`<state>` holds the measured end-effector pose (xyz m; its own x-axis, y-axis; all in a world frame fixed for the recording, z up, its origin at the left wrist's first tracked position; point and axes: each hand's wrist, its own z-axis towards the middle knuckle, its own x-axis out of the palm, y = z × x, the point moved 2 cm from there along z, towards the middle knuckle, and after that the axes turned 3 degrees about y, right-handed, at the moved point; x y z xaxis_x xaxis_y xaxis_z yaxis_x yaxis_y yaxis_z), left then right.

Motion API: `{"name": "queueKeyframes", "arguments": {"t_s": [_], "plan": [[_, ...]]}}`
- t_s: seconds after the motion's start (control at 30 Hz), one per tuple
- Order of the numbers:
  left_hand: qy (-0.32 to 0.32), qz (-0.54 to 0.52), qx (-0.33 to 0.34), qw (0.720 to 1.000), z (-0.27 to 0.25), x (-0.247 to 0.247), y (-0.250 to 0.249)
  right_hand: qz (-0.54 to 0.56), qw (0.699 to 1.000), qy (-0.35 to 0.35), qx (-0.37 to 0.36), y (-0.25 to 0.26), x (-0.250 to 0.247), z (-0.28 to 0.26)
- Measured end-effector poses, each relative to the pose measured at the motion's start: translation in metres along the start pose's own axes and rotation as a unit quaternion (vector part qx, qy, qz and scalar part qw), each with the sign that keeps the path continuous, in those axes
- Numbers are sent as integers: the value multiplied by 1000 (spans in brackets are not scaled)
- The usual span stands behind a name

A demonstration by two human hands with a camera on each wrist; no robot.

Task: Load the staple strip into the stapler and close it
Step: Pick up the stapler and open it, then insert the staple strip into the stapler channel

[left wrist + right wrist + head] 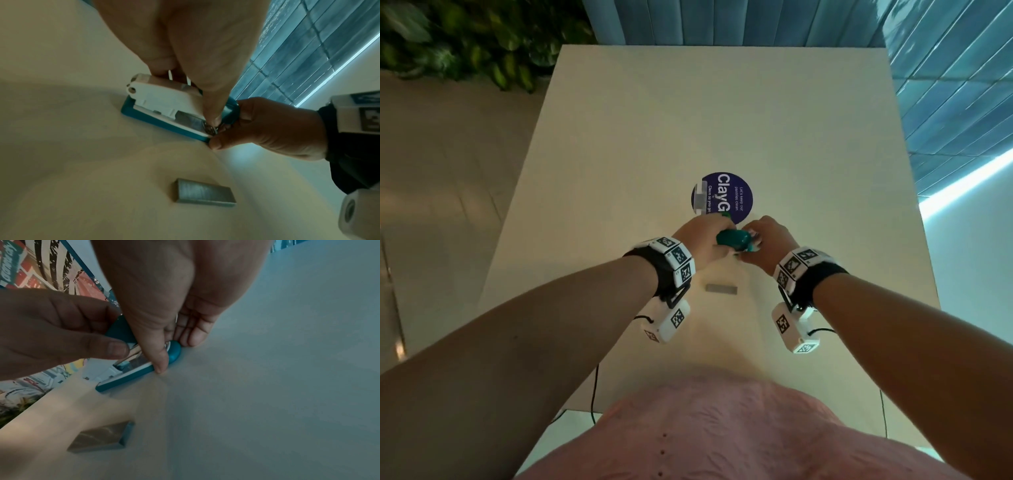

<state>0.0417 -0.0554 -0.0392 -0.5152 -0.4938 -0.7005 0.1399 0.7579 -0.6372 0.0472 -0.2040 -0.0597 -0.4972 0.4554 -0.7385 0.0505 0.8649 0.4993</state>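
Observation:
A teal and white stapler point(732, 240) sits on the cream table point(619, 154), held by both hands. My left hand point(717, 236) grips its upper part from above; in the left wrist view its fingers curl over the white body point(162, 97). My right hand point(751, 243) pinches the front end of the teal base point(127, 378) between thumb point(158, 356) and fingers point(191, 335). The teal top point(121, 332) is raised off the base and a metal channel point(136, 357) shows under it. A grey staple strip point(721, 288) lies loose on the table just nearer to me, untouched.
A round blue sticker point(736, 195) is on the table right behind the stapler, with a small grey block point(701, 198) at its left edge. A blue panelled wall point(945, 85) stands at the right and back, and plants point(465, 44) at the far left.

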Motion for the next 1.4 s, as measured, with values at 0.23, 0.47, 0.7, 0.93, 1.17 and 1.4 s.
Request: {"name": "queueKeyframes", "arguments": {"t_s": [0.23,0.47,0.7,0.93,1.17,1.4], "plan": [[-43,-74,17,996,-12,-8,11,14,1000,-9,-2,-3,3,1],[-120,-68,27,990,-42,-56,32,42,999,-15,-14,-5,3,2],[-126,-34,-51,990,-68,-77,76,29,999,-17,-17,-5,5,4],[-54,26,-96,994,-67,-56,111,43,999,-23,-10,-9,8,6],[-79,0,-86,993,-68,-50,119,47,998,-35,-27,1,4,-5],[-110,-19,-100,989,-70,-46,124,-53,983,34,-175,30,26,-55]]}}
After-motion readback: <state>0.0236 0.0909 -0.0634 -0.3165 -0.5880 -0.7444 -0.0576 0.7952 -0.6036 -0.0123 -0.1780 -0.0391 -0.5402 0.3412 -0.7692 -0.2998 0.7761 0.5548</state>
